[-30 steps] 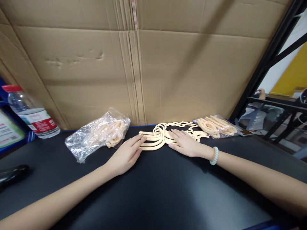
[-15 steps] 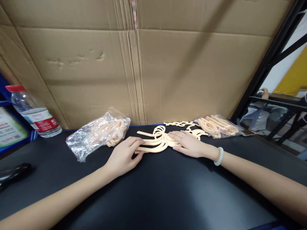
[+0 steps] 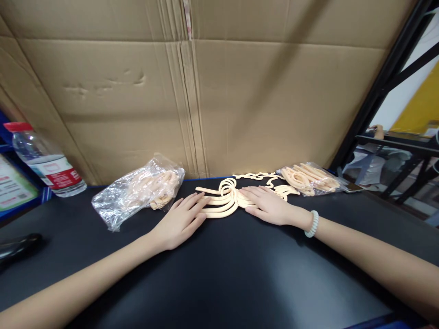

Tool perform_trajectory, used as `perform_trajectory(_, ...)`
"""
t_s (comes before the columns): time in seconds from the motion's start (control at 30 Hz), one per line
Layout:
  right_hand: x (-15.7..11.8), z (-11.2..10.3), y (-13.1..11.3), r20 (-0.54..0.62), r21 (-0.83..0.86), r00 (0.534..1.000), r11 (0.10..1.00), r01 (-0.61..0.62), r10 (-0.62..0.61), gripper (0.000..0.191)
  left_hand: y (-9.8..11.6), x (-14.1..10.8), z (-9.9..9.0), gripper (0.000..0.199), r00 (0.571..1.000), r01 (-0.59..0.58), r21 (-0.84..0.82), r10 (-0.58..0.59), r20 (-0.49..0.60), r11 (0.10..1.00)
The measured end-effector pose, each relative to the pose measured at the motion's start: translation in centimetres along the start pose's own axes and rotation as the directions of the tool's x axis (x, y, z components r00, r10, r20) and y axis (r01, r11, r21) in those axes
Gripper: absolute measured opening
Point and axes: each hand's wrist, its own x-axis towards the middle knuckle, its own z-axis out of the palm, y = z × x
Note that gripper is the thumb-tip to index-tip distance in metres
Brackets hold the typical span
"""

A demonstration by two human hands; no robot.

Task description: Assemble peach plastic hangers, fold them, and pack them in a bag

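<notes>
Pale, cream-coloured curved strips [image 3: 222, 209] lie together on the black tabletop, with a cluster of loops at their upper middle. My left hand [image 3: 183, 219] rests flat over the strips' left ends, fingers stretched out and covering part of them. On the right part of the same piece lies my right hand [image 3: 269, 205], its fingers extended and pressed down; a pale coiled band circles that wrist. What the strips are I cannot make out. More thin, wavy cream pieces [image 3: 255, 176] lie behind my right hand, close to the cardboard.
A clear plastic bag [image 3: 140, 189] with cream pieces sits at left, another bag [image 3: 310, 178] at right. A red-capped bottle [image 3: 51, 160] stands far left. A black object [image 3: 20, 246] lies at the left edge. Cardboard [image 3: 274, 100] walls off the back.
My left hand has gone from curled fingers around the strips' left ends to lying flat over them. My right hand stays almost in place. The view has shifted slightly.
</notes>
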Motion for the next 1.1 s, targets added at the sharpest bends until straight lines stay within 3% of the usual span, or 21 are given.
perform_trajectory(0.07,0.0,-0.1,0.0,0.002,0.012,1.000,1.000,0.018,-0.018,0.057,-0.1,-0.1,0.0,0.055,0.995,-0.009,-0.003,0.009,-0.100,1.000)
perform_trajectory(0.13,0.0,-0.1,0.0,0.009,0.015,0.999,0.999,0.031,-0.031,0.057,-0.2,-0.1,0.1,0.060,0.991,0.000,0.005,0.001,-0.131,1.000)
perform_trajectory(0.33,0.0,0.0,-0.1,0.008,0.038,0.997,0.996,0.081,-0.081,0.056,0.0,0.0,-0.1,0.075,0.997,0.054,0.003,-0.054,0.052,0.999)
perform_trajectory(0.67,0.0,-0.1,-0.2,0.017,0.055,0.992,0.991,0.125,-0.126,0.058,-1.7,0.7,-0.7,0.083,0.994,-0.031,0.039,0.027,0.103,0.999)
perform_trajectory(0.77,0.0,0.0,-0.3,0.007,0.049,0.993,0.992,0.119,-0.119,0.057,-2.1,0.6,-0.7,0.077,0.997,-0.058,0.021,0.057,0.045,0.998)
perform_trajectory(0.97,0.1,0.3,-0.5,-0.013,0.000,1.000,1.000,0.015,-0.015,0.059,-1.9,0.6,-0.6,0.044,0.984,-0.148,-0.064,0.141,-0.110,0.987)
perform_trajectory(1.1,0.3,0.4,-0.7,-0.022,-0.011,1.000,1.000,-0.021,0.020,0.059,-2.1,0.6,-0.4,0.037,0.972,-0.181,-0.059,0.170,-0.161,0.982)
